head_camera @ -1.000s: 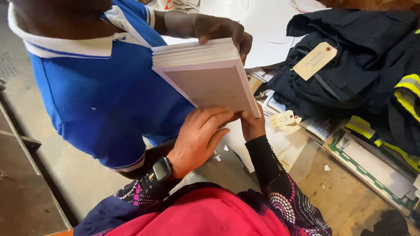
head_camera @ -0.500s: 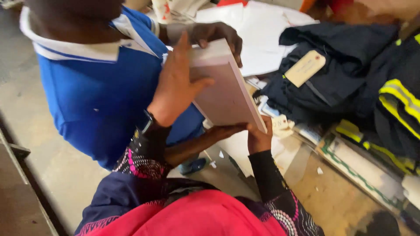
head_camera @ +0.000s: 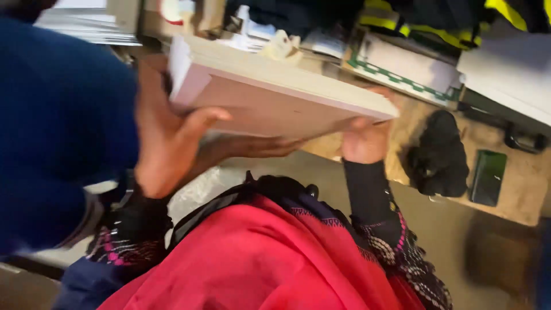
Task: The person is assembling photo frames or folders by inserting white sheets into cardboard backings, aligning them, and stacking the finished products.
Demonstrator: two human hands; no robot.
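Note:
A thick stack of pale sheets (head_camera: 270, 106) is held nearly flat in front of me. My left hand (head_camera: 163, 140) grips its left end, thumb along the underside. At the right end, my right hand (head_camera: 364, 140) supports the lower corner from below. A co-worker in a blue shirt (head_camera: 57, 132) stands close on the left, and that person's hand (head_camera: 258, 146) reaches under the stack between my two hands. My red garment (head_camera: 275, 258) fills the bottom of the view.
A wooden table (head_camera: 516, 195) on the right carries a dark phone (head_camera: 488, 177) and a black cloth bundle (head_camera: 439, 152). Behind the stack lie a white board with green edging (head_camera: 402, 66), dark garments with yellow stripes (head_camera: 459, 14) and more paper piles (head_camera: 86, 23).
The stack has tipped from steeply tilted to almost flat. My left hand slid from its face to its left end. The view swung right and down over the table.

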